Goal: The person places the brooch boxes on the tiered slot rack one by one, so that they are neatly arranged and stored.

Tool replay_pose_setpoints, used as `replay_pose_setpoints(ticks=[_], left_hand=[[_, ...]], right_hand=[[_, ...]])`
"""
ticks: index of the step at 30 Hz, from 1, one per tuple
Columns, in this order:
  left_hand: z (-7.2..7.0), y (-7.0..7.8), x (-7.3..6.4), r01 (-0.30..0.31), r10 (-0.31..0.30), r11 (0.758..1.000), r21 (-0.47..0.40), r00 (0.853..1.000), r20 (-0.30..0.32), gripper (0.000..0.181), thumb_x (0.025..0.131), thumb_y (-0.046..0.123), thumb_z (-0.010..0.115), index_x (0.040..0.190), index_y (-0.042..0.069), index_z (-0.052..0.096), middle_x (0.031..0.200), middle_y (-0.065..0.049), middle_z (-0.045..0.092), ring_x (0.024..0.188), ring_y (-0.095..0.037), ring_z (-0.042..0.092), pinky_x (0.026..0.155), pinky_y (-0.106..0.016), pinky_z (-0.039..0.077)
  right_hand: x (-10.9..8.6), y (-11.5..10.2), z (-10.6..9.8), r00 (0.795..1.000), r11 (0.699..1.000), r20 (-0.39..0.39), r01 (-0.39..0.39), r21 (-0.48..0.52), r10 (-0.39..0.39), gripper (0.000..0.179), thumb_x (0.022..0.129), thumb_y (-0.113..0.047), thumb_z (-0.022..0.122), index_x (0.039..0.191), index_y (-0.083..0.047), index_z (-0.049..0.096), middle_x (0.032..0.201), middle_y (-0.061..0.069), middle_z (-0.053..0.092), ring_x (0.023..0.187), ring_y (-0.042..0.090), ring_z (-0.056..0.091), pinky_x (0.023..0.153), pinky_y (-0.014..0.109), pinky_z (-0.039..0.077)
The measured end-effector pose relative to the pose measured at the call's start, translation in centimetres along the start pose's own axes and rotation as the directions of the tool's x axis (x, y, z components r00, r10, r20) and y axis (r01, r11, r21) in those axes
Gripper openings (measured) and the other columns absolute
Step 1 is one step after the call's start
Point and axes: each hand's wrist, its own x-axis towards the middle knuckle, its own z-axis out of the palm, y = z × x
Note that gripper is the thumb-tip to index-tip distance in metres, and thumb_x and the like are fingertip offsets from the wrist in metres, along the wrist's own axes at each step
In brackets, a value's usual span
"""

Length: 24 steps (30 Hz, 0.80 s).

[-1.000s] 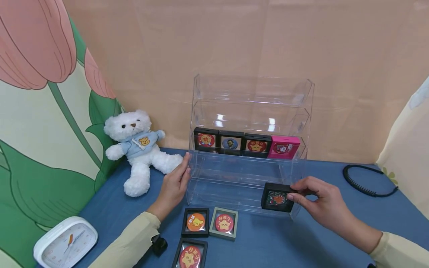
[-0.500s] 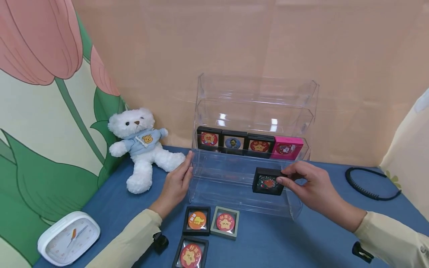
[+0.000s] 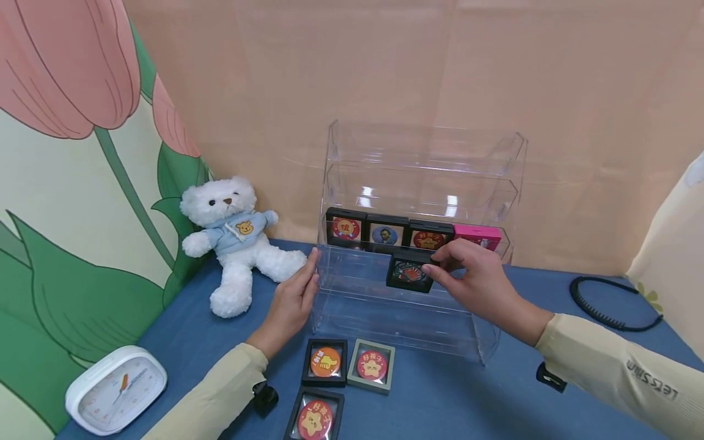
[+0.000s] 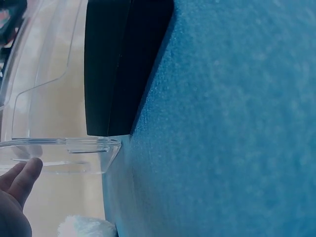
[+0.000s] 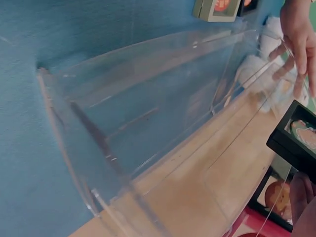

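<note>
In the head view my right hand (image 3: pixel 478 278) pinches the right edge of a small black badge display box (image 3: pixel 409 273) between thumb and fingers. A round dark badge shows in its window. The held box is in front of the row on a clear acrylic tiered rack (image 3: pixel 396 333), overlapping that row's lower edge. Standing in the row are several boxes, mostly black (image 3: pixel 346 228), with a pink box (image 3: pixel 475 233) at the right end, partly behind my hand. My left hand (image 3: pixel 288 305) rests straight fingers against the rack's left side. In the right wrist view, the held box (image 5: pixel 298 136) is tilted.
On the blue cloth before the rack lie a black box with an orange badge (image 3: pixel 325 363), a grey-green box (image 3: pixel 371 365) and another black box (image 3: pixel 315 417). A white teddy bear (image 3: pixel 236 244) sits left, above a white clock (image 3: pixel 117 391). A black headband (image 3: pixel 610 305) lies right.
My right hand has carried the black box up and left, from the rack's lower right corner to just before the row. The left hand stays at the rack's side.
</note>
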Motion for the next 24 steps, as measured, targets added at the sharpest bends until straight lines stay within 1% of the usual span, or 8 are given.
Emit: replay_pose_setpoints(ticks=[4, 7, 13, 15, 19, 22, 24], left_hand=[[-0.1, 0.1, 0.0, -0.023, 0.024, 1.000, 0.006, 0.999, -0.032, 0.055, 0.091, -0.004, 0.058, 0.142, -0.002, 0.039, 0.139, -0.012, 0.046, 0.123, -0.023, 0.047, 0.094, -0.038, 0.043], [-0.2, 0.2, 0.0, -0.041, 0.041, 0.999, 0.005, 0.998, -0.050, 0.054, 0.090, -0.005, 0.059, 0.141, -0.003, 0.040, 0.137, -0.013, 0.048, 0.121, -0.024, 0.049, 0.092, -0.040, 0.045], [-0.2, 0.2, 0.0, -0.042, 0.042, 0.999, -0.002, 0.999, -0.029, 0.054, 0.092, -0.003, 0.058, 0.143, -0.001, 0.038, 0.139, -0.012, 0.046, 0.123, -0.023, 0.047, 0.094, -0.039, 0.044], [-0.2, 0.2, 0.0, -0.036, 0.036, 0.999, -0.003, 0.999, -0.021, 0.054, 0.093, -0.002, 0.057, 0.143, 0.000, 0.037, 0.140, -0.012, 0.045, 0.124, -0.024, 0.046, 0.095, -0.038, 0.043], [-0.2, 0.2, 0.0, -0.037, 0.036, 0.999, -0.010, 0.999, -0.022, 0.054, 0.093, -0.002, 0.056, 0.144, 0.000, 0.037, 0.140, -0.012, 0.045, 0.124, -0.024, 0.046, 0.095, -0.039, 0.043], [-0.2, 0.2, 0.0, -0.045, 0.045, 0.999, -0.010, 0.999, -0.030, 0.054, 0.093, -0.002, 0.056, 0.143, 0.000, 0.037, 0.140, -0.012, 0.045, 0.124, -0.023, 0.046, 0.094, -0.039, 0.043], [-0.2, 0.1, 0.0, -0.049, 0.049, 0.999, -0.012, 0.998, -0.037, 0.054, 0.093, -0.002, 0.057, 0.143, 0.000, 0.038, 0.140, -0.012, 0.045, 0.123, -0.023, 0.047, 0.094, -0.039, 0.044]], right_hand=[[0.7, -0.6, 1.1, 0.999, 1.000, 0.029, -0.018, 0.013, 0.017, 0.021, 0.077, -0.013, 0.081, 0.090, -0.011, 0.065, 0.085, -0.001, 0.061, 0.076, 0.013, 0.063, 0.067, 0.035, 0.057], [1.0, -1.0, 2.1, 0.999, 1.000, 0.035, -0.007, 0.010, 0.006, 0.019, 0.077, -0.014, 0.080, 0.089, -0.010, 0.066, 0.084, -0.001, 0.061, 0.075, 0.012, 0.062, 0.067, 0.033, 0.056], [1.5, -1.5, 3.7, 0.999, 0.999, 0.030, 0.038, 0.000, -0.038, 0.018, 0.077, -0.014, 0.080, 0.086, -0.011, 0.065, 0.081, -0.003, 0.059, 0.072, 0.009, 0.060, 0.065, 0.027, 0.055], [1.6, -1.6, 4.1, 0.999, 0.999, 0.030, 0.038, 0.003, -0.038, 0.018, 0.077, -0.014, 0.080, 0.086, -0.011, 0.065, 0.081, -0.004, 0.058, 0.073, 0.008, 0.059, 0.065, 0.027, 0.055], [2.0, -1.8, 4.7, 0.999, 1.000, 0.035, 0.028, 0.010, -0.028, 0.017, 0.079, -0.015, 0.079, 0.087, -0.011, 0.065, 0.082, -0.002, 0.059, 0.074, 0.011, 0.061, 0.065, 0.030, 0.056], [2.3, -2.0, 5.0, 0.999, 1.000, 0.035, 0.026, 0.012, -0.027, 0.016, 0.079, -0.015, 0.079, 0.087, -0.011, 0.065, 0.083, -0.002, 0.059, 0.075, 0.011, 0.061, 0.065, 0.030, 0.056], [2.6, -2.1, 5.3, 0.999, 0.999, 0.032, 0.035, 0.012, -0.035, 0.015, 0.080, -0.015, 0.078, 0.086, -0.011, 0.065, 0.082, -0.003, 0.058, 0.074, 0.010, 0.060, 0.064, 0.027, 0.055]])
